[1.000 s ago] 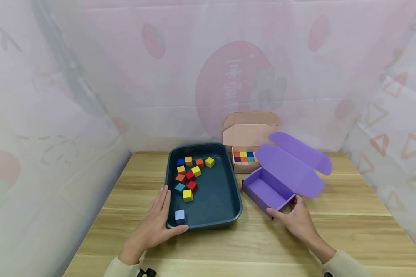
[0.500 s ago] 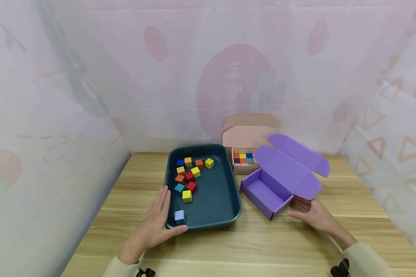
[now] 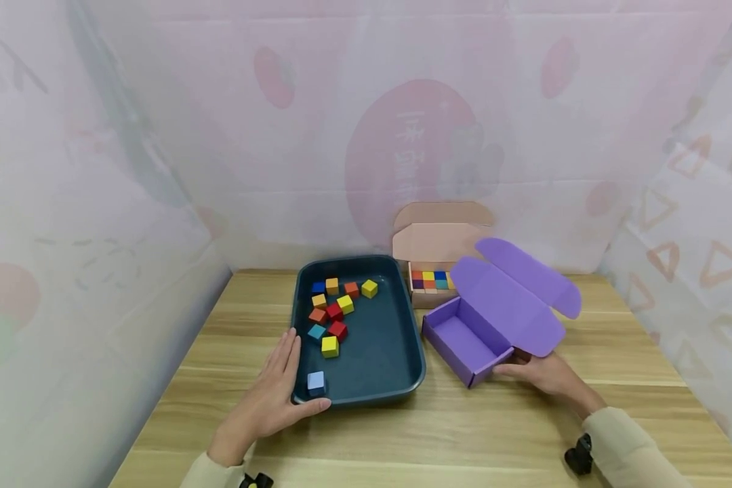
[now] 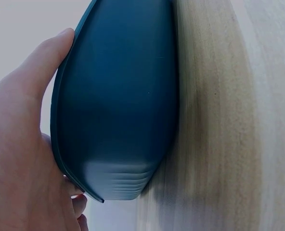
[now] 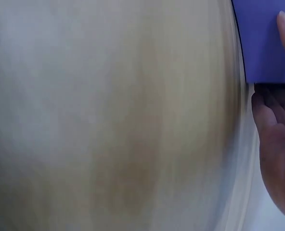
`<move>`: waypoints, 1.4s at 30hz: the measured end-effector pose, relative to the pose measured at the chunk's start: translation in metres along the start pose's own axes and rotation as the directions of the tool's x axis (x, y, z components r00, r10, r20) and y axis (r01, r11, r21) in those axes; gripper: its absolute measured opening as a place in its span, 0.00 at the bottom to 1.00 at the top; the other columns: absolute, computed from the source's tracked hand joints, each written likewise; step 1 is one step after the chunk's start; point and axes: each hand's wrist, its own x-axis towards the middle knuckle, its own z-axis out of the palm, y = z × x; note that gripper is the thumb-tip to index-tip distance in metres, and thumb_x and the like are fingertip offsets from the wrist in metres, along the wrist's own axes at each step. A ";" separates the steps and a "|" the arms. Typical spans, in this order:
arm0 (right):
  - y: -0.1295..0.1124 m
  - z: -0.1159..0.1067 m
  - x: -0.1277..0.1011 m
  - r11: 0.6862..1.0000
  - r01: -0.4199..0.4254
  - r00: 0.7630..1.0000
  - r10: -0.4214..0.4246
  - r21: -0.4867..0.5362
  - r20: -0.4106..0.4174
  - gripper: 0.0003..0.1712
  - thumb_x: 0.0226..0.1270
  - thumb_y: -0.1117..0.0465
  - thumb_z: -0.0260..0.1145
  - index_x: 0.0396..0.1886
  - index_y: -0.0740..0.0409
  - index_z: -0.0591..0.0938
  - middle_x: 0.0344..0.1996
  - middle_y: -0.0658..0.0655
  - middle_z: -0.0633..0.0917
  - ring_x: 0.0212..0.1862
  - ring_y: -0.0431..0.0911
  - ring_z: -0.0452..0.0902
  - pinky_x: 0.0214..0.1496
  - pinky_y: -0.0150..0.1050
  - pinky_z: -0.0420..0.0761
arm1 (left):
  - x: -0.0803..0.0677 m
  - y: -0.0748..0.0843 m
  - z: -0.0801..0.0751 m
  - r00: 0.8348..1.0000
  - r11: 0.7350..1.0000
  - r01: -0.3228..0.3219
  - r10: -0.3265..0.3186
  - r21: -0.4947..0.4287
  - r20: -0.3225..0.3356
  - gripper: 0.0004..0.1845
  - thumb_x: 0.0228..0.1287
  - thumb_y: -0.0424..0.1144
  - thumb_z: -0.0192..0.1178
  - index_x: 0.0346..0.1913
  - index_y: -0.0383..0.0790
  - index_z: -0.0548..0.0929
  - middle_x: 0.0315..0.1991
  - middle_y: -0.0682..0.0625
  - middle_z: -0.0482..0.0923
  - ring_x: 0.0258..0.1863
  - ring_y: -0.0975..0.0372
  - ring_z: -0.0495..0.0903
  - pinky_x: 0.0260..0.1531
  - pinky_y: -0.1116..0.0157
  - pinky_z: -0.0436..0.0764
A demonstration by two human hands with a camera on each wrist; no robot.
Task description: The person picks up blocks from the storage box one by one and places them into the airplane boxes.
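Observation:
A dark teal tray (image 3: 366, 398) holds several coloured cubes (image 3: 332, 312) and, near its front left corner, one light blue cube (image 3: 316, 381). My left hand (image 3: 268, 400) cups that corner, fingers straight along the left side and thumb along the front rim. The left wrist view shows the tray's (image 4: 118, 96) outer wall against my left hand's (image 4: 22, 144) palm. An empty purple box (image 3: 463, 339) with its lid (image 3: 512, 298) raised lies right of the tray. My right hand (image 3: 537, 373) touches its near right corner under the lid. In the right wrist view its thumb lies on the purple box (image 5: 263, 43).
A pink box (image 3: 439, 237) with its lid up stands behind the purple one and holds a row of coloured cubes (image 3: 432, 278). Everything rests on a wooden table (image 3: 463, 434). Pale printed sheets wall in the back and both sides.
My right hand left the purple box, drew back to the right, then returned to its near right corner. The box has shifted slightly left. My left hand and the tray stayed put.

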 end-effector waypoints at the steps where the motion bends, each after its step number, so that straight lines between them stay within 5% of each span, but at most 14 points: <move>1: -0.002 0.002 -0.001 1.000 0.010 1.000 -0.010 0.005 -0.014 0.45 0.55 0.62 0.85 0.72 0.59 0.73 0.68 0.63 0.80 0.64 0.28 0.77 0.64 0.19 0.74 | 0.000 0.000 0.000 1.000 1.000 -0.002 0.002 -0.002 -0.001 0.70 0.57 0.79 0.62 0.87 0.37 0.42 0.89 0.43 0.33 0.87 0.44 0.41 0.82 0.35 0.52; 9: -0.017 0.025 -0.006 0.993 0.110 0.982 -0.116 -0.048 -0.149 0.48 0.51 0.66 0.86 0.71 0.57 0.73 0.62 0.58 0.83 0.62 0.30 0.77 0.65 0.18 0.70 | 0.000 0.000 0.000 1.000 1.000 -0.006 0.006 -0.006 -0.002 0.70 0.57 0.79 0.62 0.87 0.37 0.43 0.89 0.43 0.32 0.88 0.44 0.40 0.82 0.35 0.52; 18: -0.027 0.048 -0.015 0.978 0.102 0.971 -0.138 -0.183 -0.196 0.47 0.54 0.61 0.86 0.71 0.58 0.70 0.59 0.56 0.81 0.61 0.27 0.71 0.63 0.15 0.65 | 0.000 0.001 -0.001 1.000 1.000 -0.010 0.010 0.001 -0.008 0.69 0.57 0.77 0.64 0.86 0.37 0.43 0.89 0.43 0.33 0.88 0.44 0.40 0.83 0.36 0.51; 27: -0.040 0.059 -0.025 0.985 0.033 0.976 -0.068 -0.167 -0.206 0.50 0.56 0.58 0.85 0.74 0.57 0.67 0.61 0.53 0.79 0.62 0.27 0.70 0.64 0.17 0.67 | 0.000 0.001 0.000 1.000 1.000 -0.002 0.002 0.004 -0.002 0.70 0.57 0.78 0.63 0.87 0.37 0.42 0.89 0.43 0.32 0.88 0.44 0.40 0.82 0.35 0.51; 32: -0.058 0.056 -0.040 0.959 -0.144 0.970 0.088 -0.246 -0.224 0.32 0.58 0.50 0.84 0.56 0.57 0.79 0.46 0.53 0.86 0.46 0.33 0.77 0.48 0.27 0.79 | -0.001 0.000 0.000 1.000 1.000 -0.006 0.006 0.005 -0.001 0.69 0.58 0.78 0.63 0.86 0.37 0.42 0.89 0.43 0.32 0.88 0.44 0.40 0.82 0.35 0.51; 34: -0.066 0.055 -0.046 0.954 -0.210 0.967 0.170 -0.216 -0.190 0.26 0.59 0.50 0.83 0.50 0.57 0.83 0.42 0.54 0.89 0.41 0.35 0.82 0.43 0.30 0.84 | -0.001 0.000 0.000 1.000 1.000 -0.005 0.005 -0.002 0.000 0.69 0.58 0.77 0.63 0.86 0.37 0.42 0.89 0.43 0.32 0.88 0.44 0.39 0.82 0.35 0.51; 38: -0.079 0.056 -0.058 0.962 -0.258 0.966 0.255 -0.094 -0.044 0.24 0.64 0.54 0.79 0.52 0.68 0.87 0.47 0.63 0.92 0.44 0.41 0.92 0.47 0.31 0.90 | -0.001 0.000 -0.002 1.000 1.000 -0.008 0.008 -0.006 -0.006 0.69 0.58 0.77 0.64 0.86 0.37 0.43 0.89 0.42 0.32 0.87 0.43 0.40 0.82 0.34 0.51; 42: -0.092 0.066 -0.068 0.984 -0.169 0.976 0.175 -0.060 0.131 0.24 0.68 0.57 0.76 0.53 0.74 0.86 0.47 0.67 0.92 0.44 0.43 0.93 0.47 0.32 0.90 | 0.000 0.001 -0.003 1.000 1.000 -0.009 0.009 -0.005 -0.004 0.69 0.58 0.77 0.64 0.86 0.37 0.43 0.89 0.42 0.32 0.87 0.43 0.39 0.82 0.35 0.51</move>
